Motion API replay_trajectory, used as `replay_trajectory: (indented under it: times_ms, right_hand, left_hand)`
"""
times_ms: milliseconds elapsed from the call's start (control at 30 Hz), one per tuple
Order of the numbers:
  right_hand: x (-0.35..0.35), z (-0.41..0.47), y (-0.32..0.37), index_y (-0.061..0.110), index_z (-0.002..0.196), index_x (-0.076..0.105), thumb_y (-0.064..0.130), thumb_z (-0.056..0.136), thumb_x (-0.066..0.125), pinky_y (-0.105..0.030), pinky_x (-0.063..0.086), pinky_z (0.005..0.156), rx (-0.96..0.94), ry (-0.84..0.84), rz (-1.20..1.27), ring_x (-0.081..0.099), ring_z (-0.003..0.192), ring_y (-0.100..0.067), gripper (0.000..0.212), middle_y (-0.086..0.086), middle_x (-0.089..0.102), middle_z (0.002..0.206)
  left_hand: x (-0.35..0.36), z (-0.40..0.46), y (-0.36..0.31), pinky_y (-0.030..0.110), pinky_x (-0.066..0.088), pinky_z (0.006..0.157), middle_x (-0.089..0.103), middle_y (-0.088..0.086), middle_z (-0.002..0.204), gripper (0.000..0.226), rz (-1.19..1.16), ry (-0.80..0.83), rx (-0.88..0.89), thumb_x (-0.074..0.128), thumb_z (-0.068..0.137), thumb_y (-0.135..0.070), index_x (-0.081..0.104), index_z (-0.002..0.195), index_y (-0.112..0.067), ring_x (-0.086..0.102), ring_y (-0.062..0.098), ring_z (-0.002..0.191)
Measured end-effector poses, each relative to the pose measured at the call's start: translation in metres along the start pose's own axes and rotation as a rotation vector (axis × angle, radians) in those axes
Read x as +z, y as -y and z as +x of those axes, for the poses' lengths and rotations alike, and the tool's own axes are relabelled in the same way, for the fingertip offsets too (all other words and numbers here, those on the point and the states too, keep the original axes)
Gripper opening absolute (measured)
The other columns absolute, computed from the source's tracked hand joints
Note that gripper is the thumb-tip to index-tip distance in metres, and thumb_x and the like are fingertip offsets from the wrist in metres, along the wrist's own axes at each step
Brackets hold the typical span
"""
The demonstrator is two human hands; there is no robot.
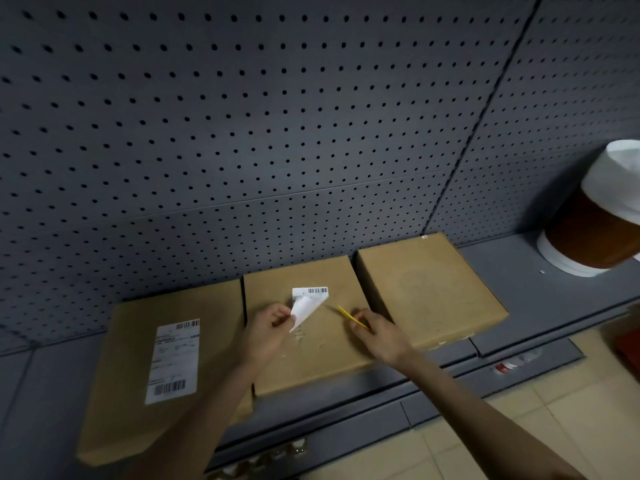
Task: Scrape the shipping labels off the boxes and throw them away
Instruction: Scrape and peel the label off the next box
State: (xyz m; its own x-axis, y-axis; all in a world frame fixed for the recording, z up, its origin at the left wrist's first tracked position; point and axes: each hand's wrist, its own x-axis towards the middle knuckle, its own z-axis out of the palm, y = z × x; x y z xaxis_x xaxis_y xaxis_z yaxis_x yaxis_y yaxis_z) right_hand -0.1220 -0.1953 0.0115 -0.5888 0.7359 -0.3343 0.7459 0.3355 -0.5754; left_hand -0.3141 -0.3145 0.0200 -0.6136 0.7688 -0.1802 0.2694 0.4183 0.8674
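Label work is partway through, judging by how the three cartons lie. The peeling label [308, 303] sits on the middle box [311, 344], on the half nearer the shelf's back edge: its lower part is folded up and pinched between the fingers of the left hand [268, 327], while its top strip with the barcode is stuck to the cardboard. Pale scuffs and paper scraps mark the bared patch below it. The right hand [377, 336] is closed around a thin yellow scraper [351, 317], whose tip rests on the cardboard just beside the lifted flap.

The right box [429, 289], toward the shelf's right end, shows a bare top with only a faint outline, so it looks finished. The left box [145, 368], overhanging the shelf's [540, 282] front edge, carries a whole label [173, 362], untouched.

What is left, as I judge it: freeing the last strip, stripping the left carton, and binning the labels. Beyond the right box stands a brown bin [595, 216] with a white liner.
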Motion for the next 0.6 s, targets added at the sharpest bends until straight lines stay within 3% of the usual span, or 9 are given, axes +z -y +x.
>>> replay_trajectory:
  times_ms: [100, 200, 300, 433, 500, 600]
  right_hand:
    - [0.001, 0.002, 0.005, 0.020, 0.123, 0.048, 0.047, 0.100, 0.026, -0.037, 0.039, 0.098, 0.041, 0.024, 0.005, 0.054, 0.118, -0.031, 0.042, -0.011, 0.055, 0.129]
    - [-0.003, 0.007, 0.006, 0.018, 0.124, 0.047, 0.046, 0.100, 0.022, -0.038, 0.039, 0.099, 0.051, 0.057, -0.023, 0.054, 0.118, -0.031, 0.045, -0.014, 0.055, 0.130]
    - [-0.003, 0.007, 0.006, 0.016, 0.121, 0.045, 0.043, 0.099, 0.032, -0.037, 0.043, 0.092, 0.019, 0.072, -0.150, 0.057, 0.113, -0.032, 0.037, -0.013, 0.056, 0.126]
    - [-0.007, 0.011, 0.015, 0.021, 0.115, 0.046, 0.046, 0.096, 0.039, -0.035, 0.049, 0.076, -0.077, -0.069, -0.423, 0.064, 0.098, -0.028, 0.033, -0.006, 0.063, 0.113]
    - [-0.003, 0.022, 0.030, 0.019, 0.116, 0.047, 0.046, 0.096, 0.040, -0.035, 0.049, 0.072, -0.102, -0.109, -0.485, 0.065, 0.096, -0.028, 0.034, -0.006, 0.064, 0.111]
    - [0.008, 0.033, 0.050, 0.016, 0.122, 0.045, 0.043, 0.096, 0.042, -0.033, 0.045, 0.066, -0.114, -0.106, -0.508, 0.064, 0.096, -0.030, 0.038, -0.009, 0.064, 0.110]
  left_hand:
    - [-0.002, 0.003, 0.003, 0.018, 0.041, 0.062, 0.061, -0.014, 0.073, 0.025, -0.010, -0.006, -0.024, 0.063, 0.083, -0.009, 0.056, 0.068, -0.027, 0.057, 0.004, 0.069]
    - [-0.004, 0.005, 0.014, 0.017, 0.041, 0.063, 0.061, -0.010, 0.073, 0.016, -0.046, -0.027, -0.068, 0.065, 0.081, -0.007, 0.060, 0.073, -0.019, 0.058, 0.012, 0.073]
    - [-0.005, 0.006, 0.019, 0.015, 0.040, 0.064, 0.062, -0.005, 0.074, 0.008, -0.058, -0.022, -0.082, 0.066, 0.080, -0.005, 0.062, 0.078, -0.012, 0.057, 0.012, 0.073]
    - [-0.004, 0.010, 0.023, 0.011, 0.039, 0.064, 0.061, -0.007, 0.074, 0.012, -0.078, 0.001, -0.067, 0.066, 0.081, -0.005, 0.061, 0.075, -0.014, 0.056, 0.006, 0.073]
    - [-0.002, 0.010, 0.025, 0.006, 0.039, 0.061, 0.061, -0.009, 0.075, 0.009, -0.083, 0.008, -0.068, 0.065, 0.082, -0.005, 0.060, 0.078, -0.012, 0.054, 0.001, 0.072]
    - [0.000, 0.009, 0.028, 0.006, 0.041, 0.061, 0.061, -0.005, 0.072, 0.014, -0.129, 0.009, -0.068, 0.064, 0.082, -0.003, 0.058, 0.074, -0.013, 0.056, 0.006, 0.069]
